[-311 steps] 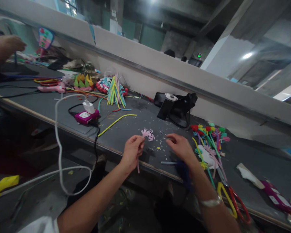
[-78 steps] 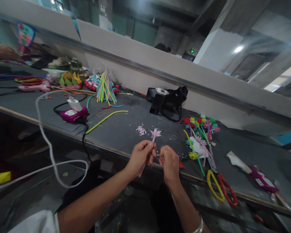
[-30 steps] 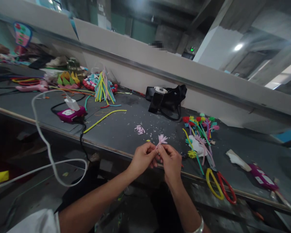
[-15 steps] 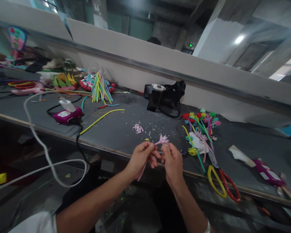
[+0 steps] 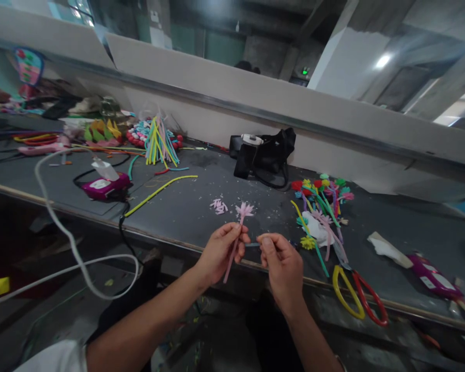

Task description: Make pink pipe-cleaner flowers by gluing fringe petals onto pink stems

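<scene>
A pink flower, seemingly of fuzzy pipe cleaner, stands upright with its petals spread. My left hand is closed on its stem just below the head, and the stem's lower end hangs past the palm. To the right, my right hand is apart from the flower, thumb and fingers pinched together. Anything in that pinch is too small to make out. Short pink pieces lie in a small heap on the dark table beyond my left hand, amid pale scraps.
Colourful finished flowers lie at right, beside scissors with yellow and red handles overhanging the edge. A purple device lies farther right, another purple box with a white cable at left. A black bag rests against the back wall.
My hands have moved apart. The flower has turned upright and shifted left in my left hand, while my right hand has drawn away from it to the right.
</scene>
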The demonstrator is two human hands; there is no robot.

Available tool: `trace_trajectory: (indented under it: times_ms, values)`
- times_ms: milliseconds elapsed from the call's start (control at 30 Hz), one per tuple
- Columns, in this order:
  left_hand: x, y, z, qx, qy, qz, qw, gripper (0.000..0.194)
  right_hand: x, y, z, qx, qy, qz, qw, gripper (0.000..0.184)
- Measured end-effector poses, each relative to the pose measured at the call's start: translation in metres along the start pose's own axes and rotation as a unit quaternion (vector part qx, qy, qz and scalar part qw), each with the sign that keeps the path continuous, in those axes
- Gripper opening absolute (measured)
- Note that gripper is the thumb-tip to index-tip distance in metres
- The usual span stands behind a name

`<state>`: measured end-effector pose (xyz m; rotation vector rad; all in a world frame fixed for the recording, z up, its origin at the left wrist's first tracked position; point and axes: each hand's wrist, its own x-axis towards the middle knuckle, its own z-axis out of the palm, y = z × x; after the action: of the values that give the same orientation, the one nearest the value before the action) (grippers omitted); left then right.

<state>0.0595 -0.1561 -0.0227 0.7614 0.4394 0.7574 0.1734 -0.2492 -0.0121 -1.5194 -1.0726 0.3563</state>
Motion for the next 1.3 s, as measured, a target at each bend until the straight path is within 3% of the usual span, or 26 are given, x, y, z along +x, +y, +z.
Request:
trace_trajectory:
  times_ms: [133, 300, 367, 467, 533, 600, 667, 767, 833, 900, 1000, 1100, 1200, 1300]
  values:
    - [0.0, 0.008, -0.004, -0.002, 0.006, -0.008, 1.0, 0.029, -0.001, 0.003, -0.003, -0.007, 0.01, -0.025, 1.0, 0.023]
    - [-0.005, 0.013, -0.006, 0.011, -0.035, -0.035, 0.999, 0.028, 0.001, 0.006, -0.004, 0.008, 0.021, -0.049, 0.999, 0.014]
    - [-0.011, 0.013, -0.001, 0.025, -0.057, -0.039, 0.997, 0.027, 0.002, 0.008, -0.004, 0.007, -0.006, -0.039, 0.999, 0.016]
    - [-0.02, 0.018, 0.004, 0.05, -0.105, -0.03, 0.993, 0.024, -0.001, 0.01, -0.004, -0.045, -0.111, -0.011, 0.993, 0.023]
    - [-0.023, 0.025, 0.002, 0.054, -0.123, -0.01, 0.991, 0.021, -0.007, 0.012, -0.002, -0.095, -0.205, -0.022, 0.974, 0.019]
    - [-0.022, 0.036, -0.006, 0.046, -0.106, 0.024, 0.993, 0.016, -0.017, 0.013, 0.001, -0.14, -0.311, -0.064, 0.938, 0.01]
    - [-0.019, 0.046, -0.017, 0.038, -0.08, 0.05, 0.995, 0.014, -0.029, 0.014, 0.004, -0.181, -0.4, -0.113, 0.891, 0.015]
    - [-0.014, 0.057, -0.032, 0.042, -0.061, 0.065, 0.995, 0.014, -0.042, 0.014, 0.007, -0.224, -0.45, -0.161, 0.849, 0.027]
    - [-0.013, 0.06, -0.038, 0.048, -0.048, 0.069, 0.995, 0.015, -0.046, 0.014, 0.007, -0.229, -0.446, -0.183, 0.846, 0.038]
    - [-0.014, 0.061, -0.041, 0.054, -0.038, 0.072, 0.995, 0.016, -0.044, 0.015, 0.009, -0.226, -0.411, -0.198, 0.861, 0.038]
    - [-0.013, 0.058, -0.044, 0.057, -0.028, 0.068, 0.996, 0.017, -0.038, 0.019, 0.014, -0.233, -0.309, -0.196, 0.901, 0.014]
    - [-0.01, 0.055, -0.046, 0.051, -0.011, 0.058, 0.997, 0.018, -0.032, 0.02, 0.024, -0.258, -0.205, -0.198, 0.923, 0.018]
    - [-0.006, 0.052, -0.047, 0.045, 0.006, 0.062, 0.997, 0.019, -0.025, 0.017, 0.04, -0.347, -0.136, -0.21, 0.904, 0.031]
    - [-0.005, 0.051, -0.047, 0.041, 0.011, 0.066, 0.997, 0.021, -0.019, 0.012, 0.059, -0.443, -0.124, -0.19, 0.867, 0.044]
